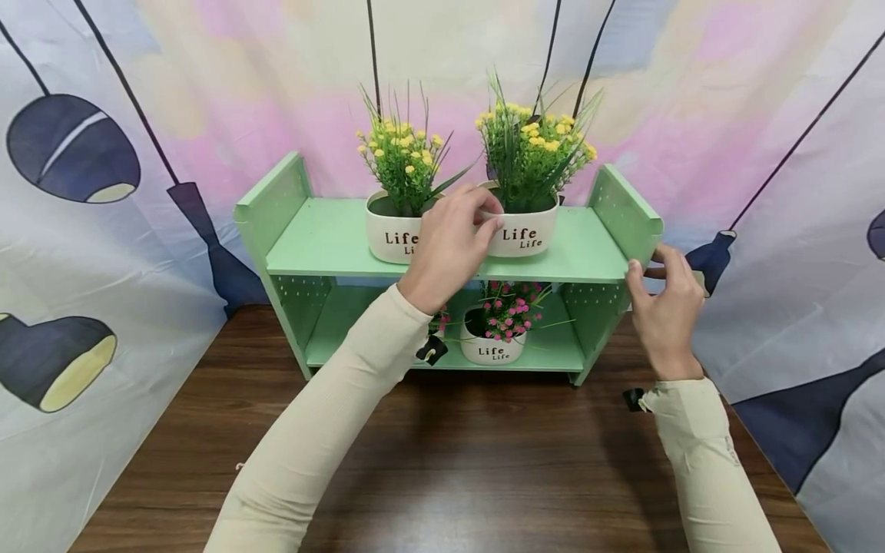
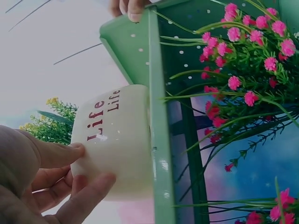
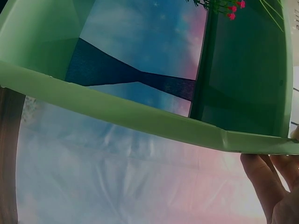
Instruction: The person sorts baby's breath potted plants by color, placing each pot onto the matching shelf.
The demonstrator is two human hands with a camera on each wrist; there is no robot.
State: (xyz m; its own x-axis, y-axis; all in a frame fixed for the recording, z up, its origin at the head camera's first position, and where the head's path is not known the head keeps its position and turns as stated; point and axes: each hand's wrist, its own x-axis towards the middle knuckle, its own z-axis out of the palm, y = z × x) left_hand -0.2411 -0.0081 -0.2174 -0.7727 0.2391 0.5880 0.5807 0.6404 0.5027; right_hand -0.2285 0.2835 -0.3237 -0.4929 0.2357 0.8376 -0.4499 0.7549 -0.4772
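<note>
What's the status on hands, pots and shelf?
Left hand grips right yellow-flower pot on top tier. Right hand holds green shelf at its right end panel. Second yellow pot sits close alongside, left.

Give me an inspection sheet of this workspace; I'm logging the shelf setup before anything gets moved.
Surface: dark wooden table, bare in front of the shelf.
Job's things: green two-tier shelf; right yellow-flower pot on the top tier; left yellow-flower pot beside it.
Clutter: pink-flower pot on the lower tier.
Grippers: left hand grips the right yellow-flower pot at its rim; right hand holds the shelf's right end panel.
Cables: nothing seen.
Surroundings: fabric backdrop printed with lamps, behind and on both sides.
</note>
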